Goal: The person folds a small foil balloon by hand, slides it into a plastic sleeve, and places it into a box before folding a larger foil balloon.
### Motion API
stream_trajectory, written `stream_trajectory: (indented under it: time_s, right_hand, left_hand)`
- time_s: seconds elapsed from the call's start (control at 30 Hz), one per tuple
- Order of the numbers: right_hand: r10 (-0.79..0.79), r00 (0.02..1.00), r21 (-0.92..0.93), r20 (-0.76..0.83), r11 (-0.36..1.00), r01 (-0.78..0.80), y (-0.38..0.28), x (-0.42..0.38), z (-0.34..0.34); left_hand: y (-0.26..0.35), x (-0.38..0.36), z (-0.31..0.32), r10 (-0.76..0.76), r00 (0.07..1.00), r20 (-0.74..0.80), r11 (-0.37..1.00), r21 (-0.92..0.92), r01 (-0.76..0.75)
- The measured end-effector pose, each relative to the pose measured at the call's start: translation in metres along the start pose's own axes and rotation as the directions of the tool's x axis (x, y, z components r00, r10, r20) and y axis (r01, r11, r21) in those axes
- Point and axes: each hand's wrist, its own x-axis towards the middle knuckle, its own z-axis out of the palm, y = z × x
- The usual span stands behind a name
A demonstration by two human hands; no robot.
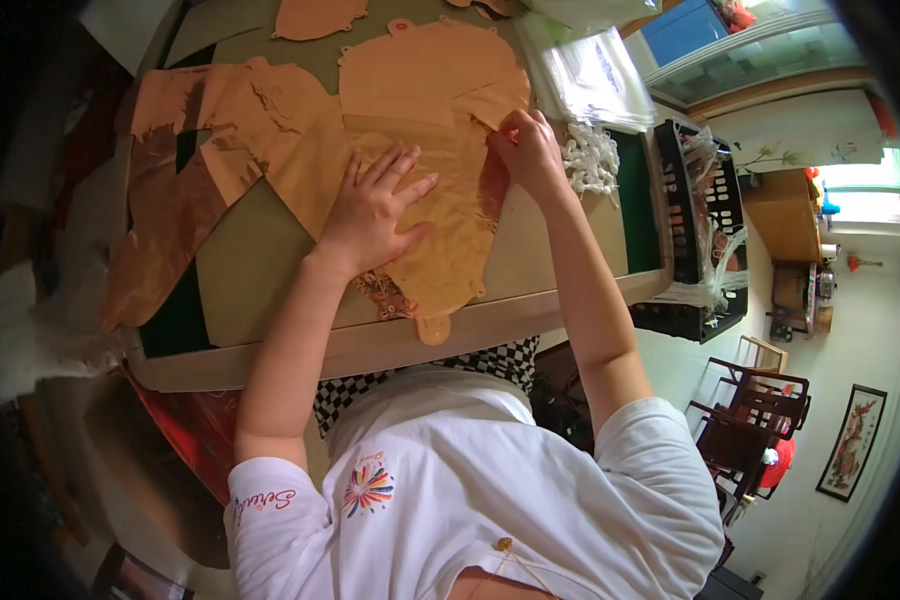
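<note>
Flat sheets of shiny, copper-coloured foil (420, 75) lie over the table, with small tabs along their edges. My left hand (375, 210) rests on the foil with its fingers spread, holding nothing. At the right edge of the same foil, my right hand (528, 150) has its fingers closed in a pinch, and a small red bit shows at the fingertips. What exactly it grips is too small to make out. More foil (160, 210), wrinkled and cut into shapes, stretches to the left.
Clear plastic bags (595, 80) lie at the back right, above a bundle of white ties (591, 158). A black crate (700, 200) with plastic bags stands beyond the right edge of the table (570, 300). Wooden chairs (755, 405) stand farther right.
</note>
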Motion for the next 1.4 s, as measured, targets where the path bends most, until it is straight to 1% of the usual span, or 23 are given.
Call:
stream_trajectory:
  time_s: [0.07,0.1,0.13,0.17,0.2,0.23,0.27,0.3,0.33,0.37,0.43,0.47,0.57,0.63,0.73,0.87,0.97,1.07,1.13,1.2,1.3,1.33,1.4]
  right_hand:
    - [0.097,0.995,0.165,0.036,0.981,-0.101,-0.004,0.002,0.000]
    - [0.194,0.977,0.425,0.089,0.880,-0.213,-0.012,0.000,-0.004]
    - [0.269,0.949,0.643,0.167,0.700,-0.311,-0.024,-0.004,-0.011]
    - [0.315,0.912,0.801,0.261,0.457,-0.387,-0.032,-0.006,-0.015]
    - [0.206,0.889,0.898,0.409,0.080,-0.432,-0.022,-0.008,-0.017]
    - [0.218,0.943,0.881,0.252,0.352,-0.317,-0.015,-0.012,-0.006]
    - [0.182,0.979,0.780,0.092,0.598,-0.184,-0.007,-0.017,0.006]
    - [0.104,0.993,0.605,-0.057,0.794,-0.049,-0.007,-0.022,0.010]
    - [-0.063,0.982,0.373,-0.181,0.919,0.128,-0.005,-0.029,0.009]
    - [-0.154,0.964,0.249,-0.218,0.946,0.208,-0.004,-0.032,0.011]
    - [-0.338,0.906,-0.014,-0.255,0.938,0.346,0.004,-0.038,0.019]
    - [-0.301,0.934,0.044,-0.194,0.948,0.315,0.007,-0.039,0.024]
    - [-0.338,0.916,-0.034,-0.214,0.940,0.339,0.013,-0.039,0.030]
    - [-0.335,0.919,-0.002,-0.207,0.940,0.342,0.011,-0.039,0.030]
    - [-0.338,0.919,-0.002,-0.203,0.939,0.345,0.011,-0.041,0.029]
    - [-0.347,0.917,-0.035,-0.197,0.937,0.347,0.014,-0.040,0.030]
    - [-0.353,0.913,-0.015,-0.203,0.934,0.358,0.010,-0.041,0.027]
    - [-0.191,0.945,0.346,-0.266,0.896,0.278,0.006,-0.041,0.018]
    - [-0.031,0.941,0.446,-0.336,0.875,0.188,0.001,-0.044,0.016]
    - [-0.144,0.882,0.268,-0.449,0.920,0.287,-0.003,-0.043,0.010]
    - [-0.370,0.880,-0.009,-0.297,0.923,0.385,0.003,-0.042,0.019]
    - [-0.352,0.902,-0.006,-0.250,0.932,0.362,0.005,-0.042,0.024]
    - [-0.354,0.911,-0.013,-0.211,0.933,0.360,0.008,-0.042,0.026]
  left_hand:
    - [0.000,-0.001,0.000,0.001,1.000,0.001,1.000,-0.003,-0.001]
    - [-0.001,-0.001,0.001,0.003,1.000,-0.002,1.000,-0.009,-0.003]
    - [-0.001,-0.001,0.001,0.004,1.000,-0.006,1.000,-0.014,-0.004]
    - [-0.001,-0.001,0.001,0.008,1.000,-0.007,1.000,-0.008,-0.008]
    - [-0.002,-0.001,0.001,0.011,1.000,-0.010,1.000,-0.001,-0.011]
    - [-0.002,-0.001,0.002,0.014,1.000,-0.013,1.000,0.006,-0.014]
    - [-0.003,-0.001,0.001,0.015,1.000,-0.017,1.000,0.010,-0.015]
    - [-0.003,-0.001,0.002,0.017,1.000,-0.018,1.000,0.013,-0.017]
    - [-0.002,-0.001,0.002,0.021,1.000,-0.020,1.000,0.016,-0.021]
    - [-0.002,-0.001,0.002,0.021,1.000,-0.021,1.000,0.015,-0.020]
    - [-0.002,-0.001,0.002,0.021,1.000,-0.018,1.000,0.013,-0.021]
    - [-0.001,-0.001,0.002,0.024,0.998,-0.055,1.000,-0.009,-0.025]
    - [0.000,-0.002,0.001,0.031,0.990,-0.140,0.998,-0.053,-0.039]
    - [-0.002,-0.004,0.000,0.049,0.986,-0.159,0.996,-0.062,-0.060]
    - [-0.001,-0.007,0.002,0.037,0.990,-0.134,0.999,-0.020,-0.041]
    - [0.000,-0.006,0.002,0.025,0.991,-0.132,0.999,-0.016,-0.028]
    - [0.000,-0.006,0.003,0.028,0.991,-0.133,1.000,-0.001,-0.028]
    - [-0.001,-0.006,0.003,0.019,0.991,-0.131,1.000,0.001,-0.019]
    - [-0.001,-0.006,0.003,0.010,0.993,-0.119,1.000,-0.021,-0.012]
    - [-0.001,-0.006,0.004,0.006,0.993,-0.118,1.000,-0.028,-0.009]
    - [-0.001,-0.005,0.004,0.006,0.994,-0.110,1.000,-0.028,-0.009]
    - [-0.001,-0.005,0.004,0.005,0.994,-0.108,1.000,-0.026,-0.008]
    - [-0.001,-0.005,0.004,0.007,0.994,-0.112,1.000,-0.020,-0.010]
